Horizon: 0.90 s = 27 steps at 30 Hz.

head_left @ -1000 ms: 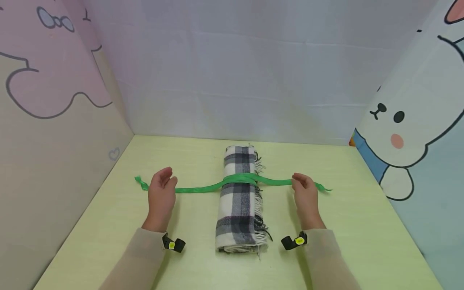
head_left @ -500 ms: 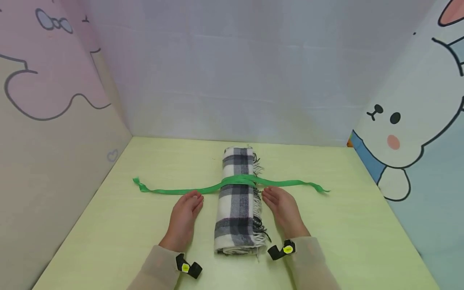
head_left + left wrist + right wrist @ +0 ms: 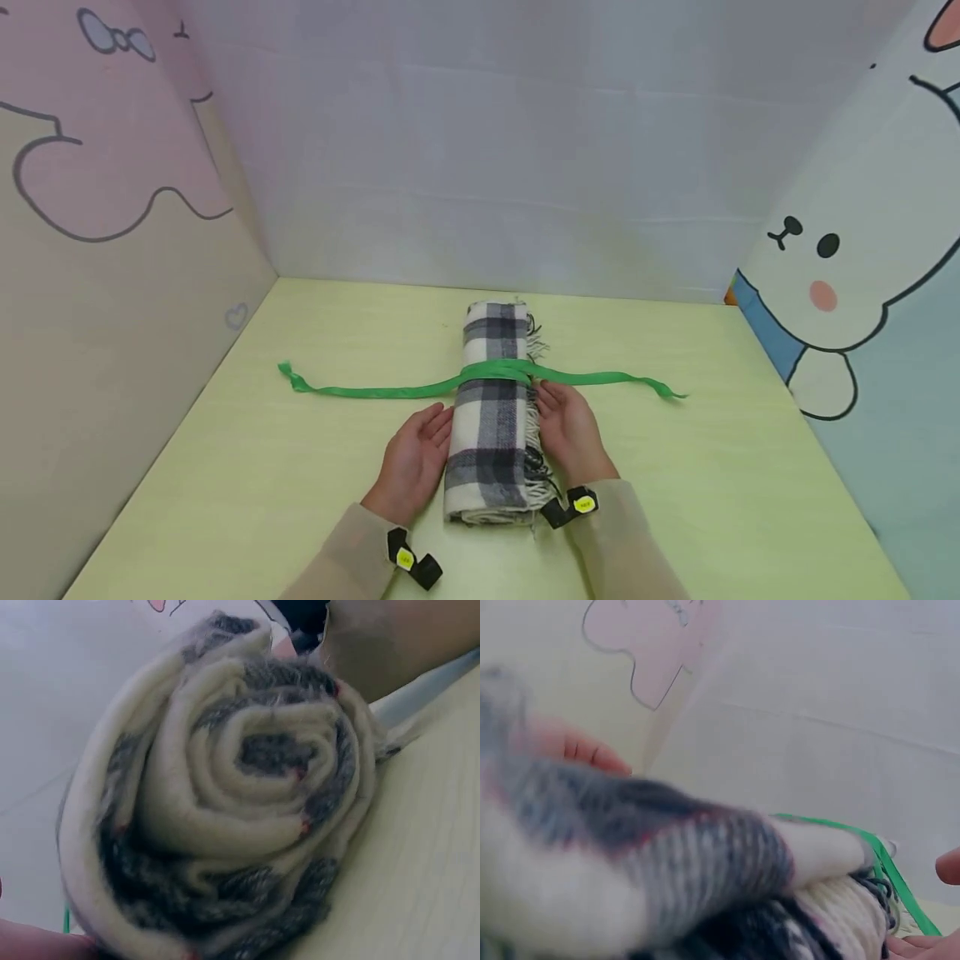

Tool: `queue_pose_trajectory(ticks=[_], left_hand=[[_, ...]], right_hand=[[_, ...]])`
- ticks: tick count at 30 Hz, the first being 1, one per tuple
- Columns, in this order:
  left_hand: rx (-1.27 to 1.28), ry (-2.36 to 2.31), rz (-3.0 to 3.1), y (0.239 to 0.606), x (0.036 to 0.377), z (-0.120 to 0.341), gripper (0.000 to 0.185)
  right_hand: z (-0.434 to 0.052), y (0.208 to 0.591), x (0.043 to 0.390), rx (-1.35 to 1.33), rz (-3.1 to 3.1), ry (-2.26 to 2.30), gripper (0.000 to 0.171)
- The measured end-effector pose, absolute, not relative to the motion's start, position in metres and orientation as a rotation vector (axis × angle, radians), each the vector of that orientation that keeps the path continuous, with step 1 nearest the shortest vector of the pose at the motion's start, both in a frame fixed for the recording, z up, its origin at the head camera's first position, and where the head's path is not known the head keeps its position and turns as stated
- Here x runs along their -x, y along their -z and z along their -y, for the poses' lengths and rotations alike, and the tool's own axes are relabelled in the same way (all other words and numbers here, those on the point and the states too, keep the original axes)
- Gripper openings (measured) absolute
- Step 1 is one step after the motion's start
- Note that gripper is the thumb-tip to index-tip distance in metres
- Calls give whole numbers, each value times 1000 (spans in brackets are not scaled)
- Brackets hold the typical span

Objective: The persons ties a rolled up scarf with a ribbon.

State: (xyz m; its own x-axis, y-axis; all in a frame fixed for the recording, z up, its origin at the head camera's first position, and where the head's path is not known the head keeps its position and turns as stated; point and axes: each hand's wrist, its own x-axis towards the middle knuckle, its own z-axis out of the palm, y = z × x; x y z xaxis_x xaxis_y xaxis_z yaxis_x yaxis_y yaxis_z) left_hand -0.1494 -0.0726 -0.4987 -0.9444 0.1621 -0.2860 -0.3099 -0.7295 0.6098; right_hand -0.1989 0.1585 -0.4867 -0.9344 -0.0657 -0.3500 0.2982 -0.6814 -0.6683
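A rolled plaid scarf (image 3: 487, 425) in white, grey and black lies lengthwise on the table, fringe along its right side. A green ribbon (image 3: 495, 369) goes round its middle, crossing on top, its two ends stretched left and right. My left hand (image 3: 414, 460) is at the roll's left side, fingers extended, fingertips right at the cloth. On the fringe side my right hand (image 3: 572, 429) lies with its fingers against the edge, just below the ribbon. The left wrist view shows the scarf's spiral end (image 3: 225, 795). Over the roll in the right wrist view appear the left hand's fingers (image 3: 592, 754).
The pale yellow table (image 3: 360, 333) is bounded by a plain white back sheet (image 3: 487, 167). Printed cartoon panels stand at both sides, pink on the left (image 3: 127, 150) and a white rabbit (image 3: 847, 250) on the right. A black camera mount sits on each wrist.
Both hands have left the ribbon's ends, come inward and down to the scarf's two sides. The ribbon and scarf stay in place.
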Motion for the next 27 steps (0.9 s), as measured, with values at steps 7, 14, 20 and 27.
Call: queue_pose_trajectory(ticks=[7,14,20,27], left_hand=[[275,-2696,-836,504,157,66,70],[283,-2784,-552,507,179,62,72],[240,-2896,-493,516,194,58,68],[249,-2948,-414,522,208,59,64]], right_hand=[[-157,490,206,-520,-903,2778,70],[-156,496,213,-504,-797,2822,71],[-156,501,222,-487,-815,2863,68],[-163,499,226,-542,-804,2855,62]])
